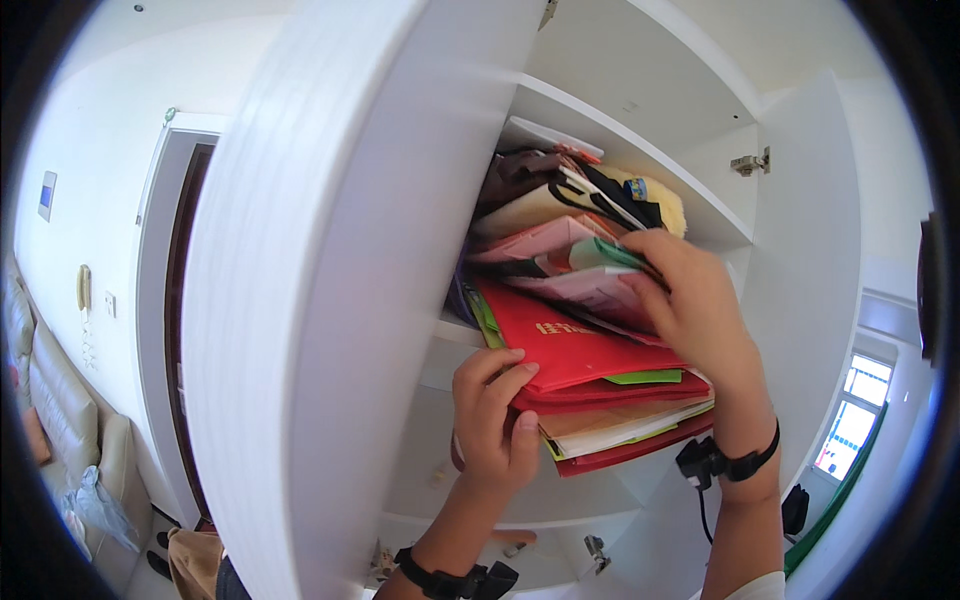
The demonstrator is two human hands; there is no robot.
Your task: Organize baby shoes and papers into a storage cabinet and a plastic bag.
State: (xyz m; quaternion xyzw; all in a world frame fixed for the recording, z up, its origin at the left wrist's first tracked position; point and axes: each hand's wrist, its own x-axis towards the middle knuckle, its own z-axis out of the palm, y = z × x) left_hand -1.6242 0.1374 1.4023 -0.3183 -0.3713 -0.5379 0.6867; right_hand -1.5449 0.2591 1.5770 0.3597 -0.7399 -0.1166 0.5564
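A stack of folded gift and shopping bags fills a cabinet shelf (459, 331) in front of me. My left hand (487, 409) holds the near left corner of a red folded bag (585, 356), fingers on top and thumb lower down. The red bag bears gold writing. Higher in the stack, my right hand (694, 296) pinches the right end of a green folded item (609, 253), slightly blurred. It lies between pink folded bags (592, 291). Under the red bag, brown paper (600, 421), white and dark red folded bags stick out past the shelf's edge.
A white cabinet door (337, 247) stands wide on the left, another door (806, 217) on the right. Above the stack lie dark bags and a fluffy yellow item (664, 199). A lower shelf (555, 577) holds small objects. A sofa (67, 405) stands far left.
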